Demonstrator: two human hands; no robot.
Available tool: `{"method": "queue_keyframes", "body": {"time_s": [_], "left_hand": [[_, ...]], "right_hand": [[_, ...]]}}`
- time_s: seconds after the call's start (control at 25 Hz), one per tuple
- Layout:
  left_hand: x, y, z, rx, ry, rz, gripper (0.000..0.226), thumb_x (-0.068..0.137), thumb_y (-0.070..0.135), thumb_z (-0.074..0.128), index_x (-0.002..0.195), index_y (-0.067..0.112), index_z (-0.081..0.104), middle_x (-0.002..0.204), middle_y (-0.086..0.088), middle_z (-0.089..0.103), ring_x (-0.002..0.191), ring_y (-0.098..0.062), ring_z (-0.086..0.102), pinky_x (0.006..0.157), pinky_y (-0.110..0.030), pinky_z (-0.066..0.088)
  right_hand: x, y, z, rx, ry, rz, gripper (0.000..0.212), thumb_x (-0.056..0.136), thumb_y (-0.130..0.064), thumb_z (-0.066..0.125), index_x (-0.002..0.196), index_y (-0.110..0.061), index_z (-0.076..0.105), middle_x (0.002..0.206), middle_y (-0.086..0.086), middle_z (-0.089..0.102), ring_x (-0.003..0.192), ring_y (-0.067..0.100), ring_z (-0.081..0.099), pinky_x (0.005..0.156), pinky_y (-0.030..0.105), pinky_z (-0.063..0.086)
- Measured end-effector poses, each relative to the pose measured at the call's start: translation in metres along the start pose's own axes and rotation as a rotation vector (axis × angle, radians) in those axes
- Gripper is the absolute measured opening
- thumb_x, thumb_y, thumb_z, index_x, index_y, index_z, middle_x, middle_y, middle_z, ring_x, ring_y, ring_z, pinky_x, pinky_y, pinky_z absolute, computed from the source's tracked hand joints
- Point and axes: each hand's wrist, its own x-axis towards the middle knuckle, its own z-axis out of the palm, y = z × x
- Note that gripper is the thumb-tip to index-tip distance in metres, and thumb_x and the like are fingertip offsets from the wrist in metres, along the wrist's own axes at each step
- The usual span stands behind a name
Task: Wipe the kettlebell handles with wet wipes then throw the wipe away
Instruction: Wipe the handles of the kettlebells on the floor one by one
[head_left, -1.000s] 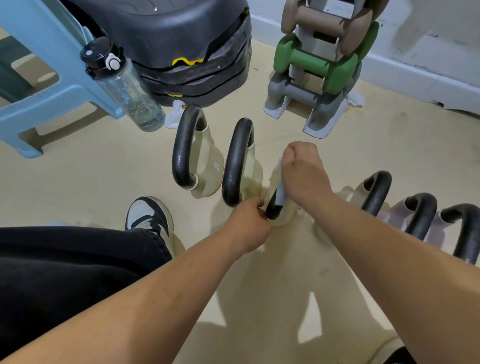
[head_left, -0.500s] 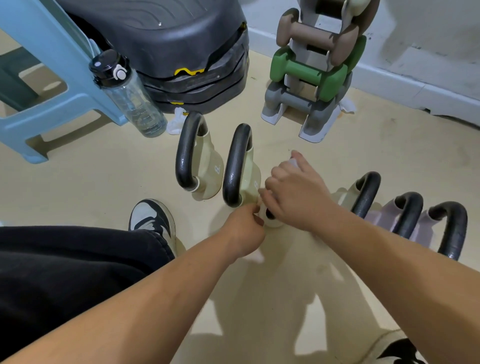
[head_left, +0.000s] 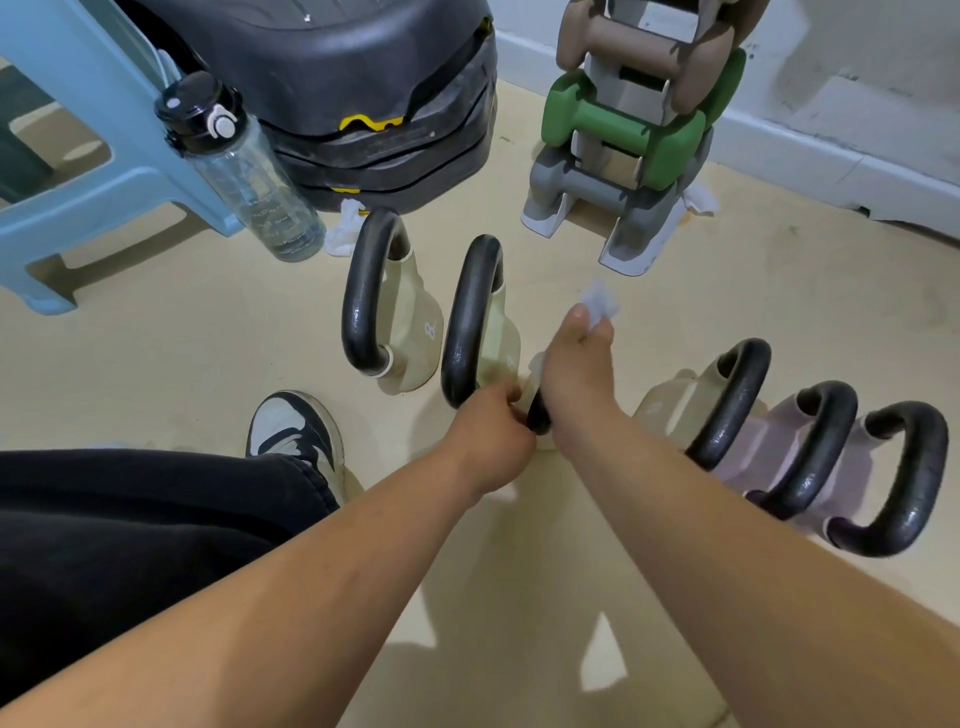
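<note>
Several kettlebells with black handles stand in a row on the beige floor. Two beige ones (head_left: 395, 322) (head_left: 478, 322) are at the left of the row. A third beige kettlebell (head_left: 537, 415) is mostly hidden under my hands. My left hand (head_left: 493, 436) grips the near end of its handle. My right hand (head_left: 582, 369) is wrapped over the handle's top, holding a white wet wipe (head_left: 600, 304) that sticks out past my fingertips. Further right stand a beige kettlebell (head_left: 727, 405) and two lilac ones (head_left: 810, 447) (head_left: 904, 483).
A clear water bottle (head_left: 249, 176) leans by a blue plastic stool (head_left: 83, 171). Black stacked step platforms (head_left: 363, 104) sit behind, and a dumbbell rack (head_left: 628, 130) stands at the back. Crumpled white wipes (head_left: 343, 234) lie on the floor. My shoe (head_left: 296, 436) and black-trousered leg are at the left.
My right hand has slid with the wipe along the third kettlebell's handle, and the wipe now pokes out beyond my fingers. My left hand stays on the handle's near end.
</note>
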Motion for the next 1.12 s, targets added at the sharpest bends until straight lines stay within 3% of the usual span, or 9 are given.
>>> {"method": "queue_keyframes", "body": {"time_s": [0.08, 0.2, 0.36, 0.48, 0.6, 0.72, 0.92, 1.04, 1.12], "left_hand": [[-0.005, 0.0, -0.001, -0.018, 0.005, 0.006, 0.016, 0.091, -0.004, 0.047, 0.095, -0.001, 0.063, 0.074, -0.001, 0.061, 0.061, -0.006, 0.051, 0.056, -0.012, 0.042], [-0.013, -0.003, 0.0, 0.023, -0.026, 0.026, 0.014, 0.095, -0.002, 0.049, 0.099, -0.006, 0.063, 0.076, -0.009, 0.055, 0.067, -0.013, 0.043, 0.053, -0.013, 0.037], [-0.018, 0.002, -0.005, 0.002, -0.068, 0.062, 0.017, 0.102, 0.004, 0.048, 0.094, 0.012, 0.061, 0.087, -0.006, 0.059, 0.077, -0.015, 0.054, 0.07, -0.022, 0.054], [-0.014, -0.003, -0.005, 0.118, -0.05, 0.029, 0.02, 0.096, 0.002, 0.046, 0.093, 0.015, 0.059, 0.078, -0.004, 0.054, 0.063, -0.01, 0.055, 0.058, -0.018, 0.049], [-0.007, -0.014, -0.001, 0.109, -0.068, -0.049, 0.054, 0.082, 0.005, 0.05, 0.134, 0.014, 0.057, 0.101, -0.003, 0.072, 0.099, -0.02, 0.068, 0.091, -0.028, 0.054], [-0.007, -0.008, -0.002, 0.045, -0.073, -0.05, 0.058, 0.082, 0.005, 0.05, 0.14, 0.015, 0.053, 0.104, -0.005, 0.073, 0.105, -0.024, 0.068, 0.101, -0.037, 0.053], [-0.012, -0.002, -0.003, 0.031, -0.068, 0.014, 0.021, 0.091, -0.001, 0.049, 0.102, 0.006, 0.065, 0.083, -0.002, 0.066, 0.072, -0.012, 0.056, 0.066, -0.016, 0.047], [-0.021, -0.003, -0.007, 0.017, -0.101, 0.04, 0.017, 0.098, 0.017, 0.052, 0.096, 0.005, 0.065, 0.086, -0.004, 0.065, 0.076, -0.015, 0.054, 0.075, -0.03, 0.05], [-0.032, 0.0, -0.012, 0.014, -0.113, 0.049, 0.016, 0.097, 0.023, 0.054, 0.102, 0.01, 0.063, 0.095, -0.008, 0.066, 0.085, -0.023, 0.061, 0.082, -0.034, 0.056]], "right_hand": [[-0.018, 0.002, 0.012, -0.008, 0.062, 0.015, 0.047, 0.1, -0.044, 0.025, 0.132, -0.012, 0.039, 0.109, 0.004, 0.059, 0.104, 0.028, 0.058, 0.096, 0.039, 0.044], [-0.035, 0.008, 0.004, 0.0, 0.095, 0.038, 0.031, 0.106, -0.028, 0.029, 0.125, -0.009, 0.043, 0.091, -0.003, 0.05, 0.092, 0.023, 0.056, 0.083, 0.031, 0.038], [-0.061, 0.018, 0.006, -0.054, 0.079, -0.081, 0.035, 0.105, -0.025, 0.03, 0.135, -0.011, 0.039, 0.115, -0.002, 0.051, 0.108, 0.019, 0.054, 0.092, 0.03, 0.039], [-0.038, -0.005, 0.013, 0.043, 0.125, 0.037, 0.04, 0.103, -0.027, 0.033, 0.138, -0.009, 0.038, 0.134, 0.01, 0.053, 0.118, 0.03, 0.056, 0.097, 0.037, 0.044], [0.023, -0.038, -0.01, 0.24, -0.049, 0.254, 0.043, 0.102, -0.023, 0.033, 0.139, -0.003, 0.043, 0.139, 0.021, 0.055, 0.082, 0.03, 0.062, 0.067, 0.032, 0.049], [0.028, -0.038, -0.019, 0.347, -0.114, 0.316, 0.049, 0.102, -0.03, 0.03, 0.141, -0.005, 0.045, 0.143, 0.022, 0.052, 0.057, 0.02, 0.049, 0.056, 0.024, 0.041], [-0.021, 0.004, 0.005, 0.125, 0.016, 0.157, 0.048, 0.096, -0.044, 0.025, 0.134, -0.021, 0.04, 0.124, -0.002, 0.065, 0.095, 0.025, 0.063, 0.09, 0.037, 0.05], [-0.059, 0.016, 0.002, -0.113, 0.034, -0.018, 0.049, 0.102, -0.029, 0.031, 0.149, -0.017, 0.024, 0.137, 0.006, 0.05, 0.122, 0.029, 0.054, 0.105, 0.037, 0.041], [-0.095, 0.026, -0.006, -0.151, -0.036, -0.108, 0.052, 0.102, -0.018, 0.038, 0.152, -0.014, 0.023, 0.145, 0.013, 0.044, 0.128, 0.032, 0.05, 0.099, 0.03, 0.038]]}}
